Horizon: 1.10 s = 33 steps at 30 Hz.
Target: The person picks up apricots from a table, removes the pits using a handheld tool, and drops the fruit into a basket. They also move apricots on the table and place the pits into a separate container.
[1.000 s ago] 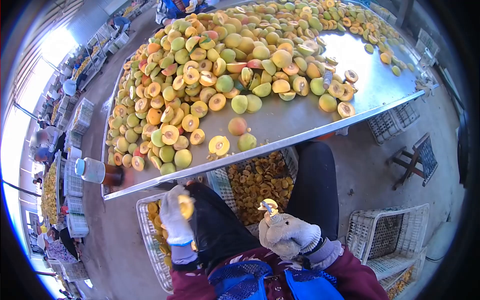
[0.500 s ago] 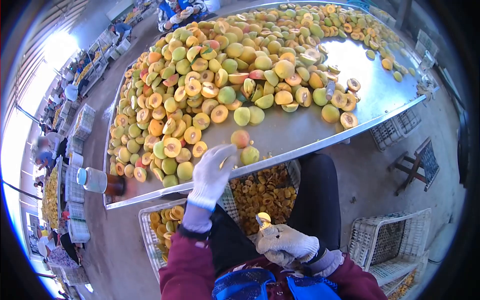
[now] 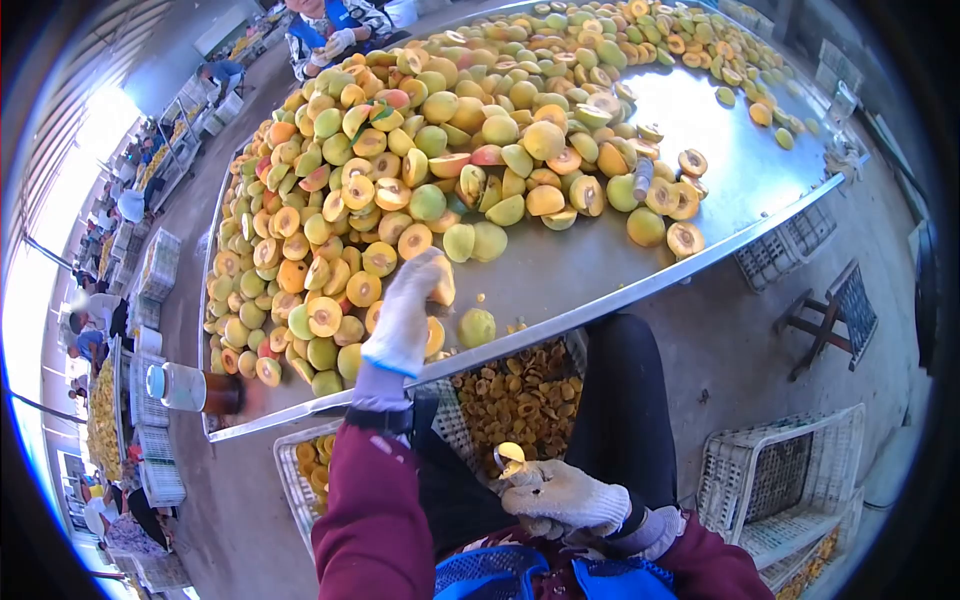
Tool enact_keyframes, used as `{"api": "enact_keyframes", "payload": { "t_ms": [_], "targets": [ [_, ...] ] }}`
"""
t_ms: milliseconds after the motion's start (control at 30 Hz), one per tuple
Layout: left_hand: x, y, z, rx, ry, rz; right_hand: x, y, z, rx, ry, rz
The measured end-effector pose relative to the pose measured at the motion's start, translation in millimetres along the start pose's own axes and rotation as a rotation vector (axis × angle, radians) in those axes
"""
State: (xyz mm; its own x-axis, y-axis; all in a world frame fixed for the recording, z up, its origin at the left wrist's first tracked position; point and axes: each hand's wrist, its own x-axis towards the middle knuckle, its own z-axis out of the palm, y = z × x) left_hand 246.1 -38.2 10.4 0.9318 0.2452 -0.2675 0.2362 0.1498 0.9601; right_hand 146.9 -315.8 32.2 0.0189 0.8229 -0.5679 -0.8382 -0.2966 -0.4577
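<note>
My left hand [image 3: 402,312], in a white knit glove, is over the near edge of the metal table, its fingers closed round a peach half [image 3: 443,287] with the orange cut side partly showing. A greenish peach half [image 3: 476,327] lies just right of it on the table. Low in front of my body, my gloved right hand [image 3: 568,495] is closed on a small curved metal pitting tool [image 3: 498,457]. A yellow piece of fruit [image 3: 512,455] sits at the tool's tip. Beyond both hands, a big heap of halved peaches [image 3: 420,170] covers much of the table.
Between my knees stands a crate of brown-yellow scraps [image 3: 515,400]; another crate [image 3: 290,462] with fruit pieces is at left. A jar of dark liquid [image 3: 195,388] stands by the table's left corner. White crates [image 3: 780,490] and a folding stool [image 3: 835,320] are at right. A co-worker [image 3: 335,35] is across the table.
My left hand has closed on the reddish peach half and moved left with it, off the tabletop. My right hand stays low with the tool, and the view has shifted slightly.
</note>
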Motion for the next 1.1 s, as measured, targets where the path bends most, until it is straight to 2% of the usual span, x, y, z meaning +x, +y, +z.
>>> {"api": "enact_keyframes", "payload": {
  "t_ms": [33,100,167,200,233,267,300,367,400,433,500,533,633,833,933,967,1033,1100],
  "targets": [
    [-14.3,3.1,0.2,-0.248,-0.054,0.064,1.0,-0.5,1.1,-0.059,0.063,-0.003],
    [-67.3,23.5,24.6,-0.395,-0.122,0.134,3.9,-0.8,3.9,-0.121,0.126,-0.010],
    [-103.2,21.0,28.7,-0.216,-0.252,0.124,8.6,0.3,5.8,-0.411,0.305,-0.078],
    [-115.2,21.7,32.4,0.082,-0.375,0.243,10.8,0.5,6.3,-0.412,0.306,-0.077],
    [-127.1,19.9,37.4,0.381,-0.491,0.358,12.6,0.7,6.3,-0.584,0.379,-0.101],
    [-141.5,11.4,45.6,0.521,-0.390,0.312,14.6,2.5,6.0,-0.755,0.448,-0.121],
    [-146.2,5.5,50.3,0.509,-0.388,0.296,16.7,9.1,4.9,-0.751,0.444,-0.102],
    [-155.2,-5.8,51.5,0.004,0.044,0.070,19.9,18.0,9.2,-0.924,0.583,-0.317],
    [-154.7,-13.2,44.9,-0.080,0.069,0.091,10.3,12.2,14.2,-0.787,0.526,-0.209],
    [-161.0,-12.5,44.7,-0.078,0.072,0.094,9.2,12.8,16.5,-0.790,0.523,-0.212],
    [-170.6,-10.3,48.9,-0.429,0.049,-0.038,7.1,13.5,18.7,-0.809,0.528,-0.287],
    [-171.9,-19.7,48.1,-0.512,0.006,-0.013,7.5,13.5,19.8,-0.811,0.529,-0.290],
    [-178.1,-32.1,49.3,-0.644,-0.026,-0.066,9.7,17.1,23.3,-0.827,0.559,-0.266],
    [-193.2,-26.9,74.4,-0.487,0.053,-0.001,4.6,14.4,32.2,-0.945,0.638,-0.354],
    [-201.5,-27.2,79.6,-0.405,0.017,0.179,4.1,21.1,32.3,-0.949,0.643,-0.446],
    [-203.9,-27.9,81.8,-0.406,0.016,0.177,3.1,23.3,32.5,-0.975,0.640,-0.489],
    [-205.6,-25.2,90.4,-0.204,0.086,0.375,-1.5,18.3,33.9,-1.006,0.652,-0.548],
    [-204.6,-15.9,92.5,-0.204,0.133,0.409,-11.7,7.4,39.4,-0.567,0.319,-0.324]
  ]
}}
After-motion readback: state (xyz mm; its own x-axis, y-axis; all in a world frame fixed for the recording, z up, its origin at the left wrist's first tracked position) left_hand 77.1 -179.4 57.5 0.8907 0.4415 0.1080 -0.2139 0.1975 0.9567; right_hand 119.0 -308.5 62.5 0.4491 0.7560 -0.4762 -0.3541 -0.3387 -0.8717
